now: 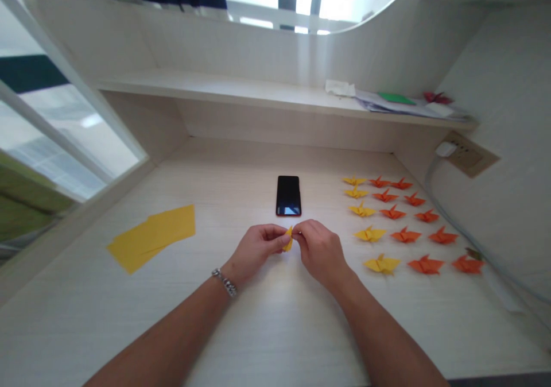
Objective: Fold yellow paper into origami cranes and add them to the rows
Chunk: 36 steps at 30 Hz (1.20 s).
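1. Two bare hands meet over the middle of the worktop (267, 335), and between them I see a small piece of folded yellow paper (287, 241).
2. The left hand (257, 244) has that paper nipped between thumb and fingers; a chain bracelet (224, 282) circles the wrist.
3. The right hand (319, 250) comes in from the other side, fingers bunched in a narrow pinch at the paper's right edge. Whether they grip it or only touch it, I can't tell.
4. Just beyond the hands, on the far side, a dark phone (288, 194) lies flat, its long sides running near to far.
5. Over to the left, well apart from the hands, yellow sheets (150, 236) lie flat, overlapping one another.
6. On the right stand fifteen folded paper birds, five rows of three. The yellow birds (370, 235) make up the left column; the orange birds (406, 236) fill the middle and right ones.
7. At the far side, the raised shelf (224, 90) carries its load towards the right end: a crumpled white paper (340, 88), then a spread of loose papers (387, 108) with a green piece (396, 98) on top and a red folded thing (438, 97) by it.
8. On the right wall, the socket plate (472, 158) has a white plug (446, 149) in it, and a pale cable (451, 223) runs down from there, passing right of the birds.
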Tool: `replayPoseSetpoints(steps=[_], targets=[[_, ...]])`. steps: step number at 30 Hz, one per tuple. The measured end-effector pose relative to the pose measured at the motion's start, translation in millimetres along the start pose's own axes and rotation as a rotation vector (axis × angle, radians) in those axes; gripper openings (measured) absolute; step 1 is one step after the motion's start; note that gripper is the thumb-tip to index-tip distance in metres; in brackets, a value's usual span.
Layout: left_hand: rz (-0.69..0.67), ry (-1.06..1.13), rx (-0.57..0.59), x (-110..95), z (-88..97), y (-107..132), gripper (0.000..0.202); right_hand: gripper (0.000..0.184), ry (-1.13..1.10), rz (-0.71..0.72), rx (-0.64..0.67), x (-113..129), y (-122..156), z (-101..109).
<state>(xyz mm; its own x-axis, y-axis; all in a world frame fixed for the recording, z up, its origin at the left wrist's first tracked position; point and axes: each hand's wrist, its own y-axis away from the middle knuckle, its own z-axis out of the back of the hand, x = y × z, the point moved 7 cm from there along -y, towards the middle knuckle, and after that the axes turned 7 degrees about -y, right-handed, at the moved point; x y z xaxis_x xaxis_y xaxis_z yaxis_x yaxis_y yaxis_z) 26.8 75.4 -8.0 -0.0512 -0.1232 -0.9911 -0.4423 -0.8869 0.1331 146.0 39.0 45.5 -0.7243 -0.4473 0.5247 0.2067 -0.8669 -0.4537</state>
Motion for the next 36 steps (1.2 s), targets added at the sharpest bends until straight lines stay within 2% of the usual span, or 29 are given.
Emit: replayPoseSetpoints(steps=[6,12,20,27,31,36], targets=[[0.039,0.024,0.000,7,2.2,-1,0.021,0.013,0.040,0.021,0.028,2,1,-3],[0.071,0.152,-0.011,9,2.3,-1,0.021,0.016,0.081,0.029,0.002,7,0,-4],[0.000,0.251,-0.050,4,1.9,0,0.017,0.019,-0.094,0.087,-0.068,8,0,0],[-0.099,0.114,-0.143,-6,6.5,2,0.017,0.016,-0.274,0.011,-0.120,0,1,0],[-0.174,0.049,-0.172,-12,7.9,3,0.015,0.013,-0.381,-0.079,-0.149,-5,1,-3],[-0.207,0.032,-0.203,-15,8.7,4,0.014,0.010,-0.417,-0.162,-0.187,-7,2,-4]])
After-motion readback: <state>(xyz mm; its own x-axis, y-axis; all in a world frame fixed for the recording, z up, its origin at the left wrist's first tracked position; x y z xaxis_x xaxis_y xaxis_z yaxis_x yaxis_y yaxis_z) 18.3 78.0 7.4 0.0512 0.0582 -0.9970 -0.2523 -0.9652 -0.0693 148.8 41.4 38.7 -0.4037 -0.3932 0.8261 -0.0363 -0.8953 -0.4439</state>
